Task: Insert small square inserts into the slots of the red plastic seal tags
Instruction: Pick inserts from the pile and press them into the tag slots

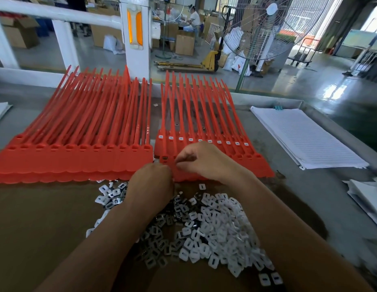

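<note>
1. Red tags lie in two flat batches just beyond the pile (206,226) of white and dark inserts, heads toward the pile and tails pointing away.
2. Beyond the pile to the left, the left batch (73,157) shows open slots in its heads.
3. Beyond the pile to the right, the right batch (206,114) carries a row of heads with white inserts already seated; a nearer row lies closer to the pile.
4. The left hand (150,184) hangs over the pile's far edge, back upward and fingers curled down against the near edge of the right batch. The fingertips are hidden, so I cannot tell what they hold.
5. The right hand (202,161) sits just beyond the pile, over the near row of the right batch. Its fingers are curled, with thumb and forefinger drawn close together at a head; whether an insert is pinched there, I cannot tell.
6. Right of the pile and farther back lies a paper stack (305,135).
7. Far beyond the pile stands a fan (267,28).
</note>
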`<action>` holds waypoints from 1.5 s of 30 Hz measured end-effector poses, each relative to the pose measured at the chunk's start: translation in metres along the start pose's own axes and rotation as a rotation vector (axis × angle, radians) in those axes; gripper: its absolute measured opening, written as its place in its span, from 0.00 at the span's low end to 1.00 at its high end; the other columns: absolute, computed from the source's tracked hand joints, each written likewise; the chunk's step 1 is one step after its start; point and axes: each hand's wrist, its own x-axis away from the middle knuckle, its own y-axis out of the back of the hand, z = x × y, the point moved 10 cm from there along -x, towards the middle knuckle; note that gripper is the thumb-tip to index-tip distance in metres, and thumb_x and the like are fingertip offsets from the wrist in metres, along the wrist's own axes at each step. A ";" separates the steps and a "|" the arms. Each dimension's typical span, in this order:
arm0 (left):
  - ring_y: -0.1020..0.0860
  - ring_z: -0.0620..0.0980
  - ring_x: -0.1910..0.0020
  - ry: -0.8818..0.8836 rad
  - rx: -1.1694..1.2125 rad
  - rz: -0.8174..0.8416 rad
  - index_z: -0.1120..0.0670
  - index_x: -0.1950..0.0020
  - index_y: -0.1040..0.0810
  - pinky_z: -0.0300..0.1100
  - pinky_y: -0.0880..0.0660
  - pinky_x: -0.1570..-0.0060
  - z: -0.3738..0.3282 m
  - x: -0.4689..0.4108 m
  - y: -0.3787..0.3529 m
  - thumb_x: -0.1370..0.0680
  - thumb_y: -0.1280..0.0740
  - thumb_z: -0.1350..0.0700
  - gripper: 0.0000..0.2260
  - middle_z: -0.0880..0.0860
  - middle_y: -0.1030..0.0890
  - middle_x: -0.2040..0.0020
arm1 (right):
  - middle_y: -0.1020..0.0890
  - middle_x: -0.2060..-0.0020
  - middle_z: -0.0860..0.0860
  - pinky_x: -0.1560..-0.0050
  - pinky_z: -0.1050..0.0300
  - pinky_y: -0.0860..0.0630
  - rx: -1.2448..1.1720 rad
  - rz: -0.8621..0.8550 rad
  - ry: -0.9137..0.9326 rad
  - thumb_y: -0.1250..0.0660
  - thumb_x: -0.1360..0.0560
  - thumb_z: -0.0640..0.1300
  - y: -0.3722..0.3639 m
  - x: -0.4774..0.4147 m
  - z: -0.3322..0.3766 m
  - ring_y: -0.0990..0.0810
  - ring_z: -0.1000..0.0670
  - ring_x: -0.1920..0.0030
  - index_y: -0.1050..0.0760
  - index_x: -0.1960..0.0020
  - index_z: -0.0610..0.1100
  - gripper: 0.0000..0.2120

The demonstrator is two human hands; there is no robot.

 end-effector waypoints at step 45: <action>0.23 0.49 0.54 0.036 0.027 0.040 0.54 0.52 0.20 0.39 0.30 0.59 0.002 -0.002 -0.004 0.23 0.41 0.54 0.10 0.51 0.20 0.52 | 0.24 0.67 0.61 0.65 0.72 0.32 0.016 -0.188 -0.074 0.31 0.27 0.40 0.023 0.005 -0.019 0.26 0.64 0.64 0.20 0.56 0.46 0.03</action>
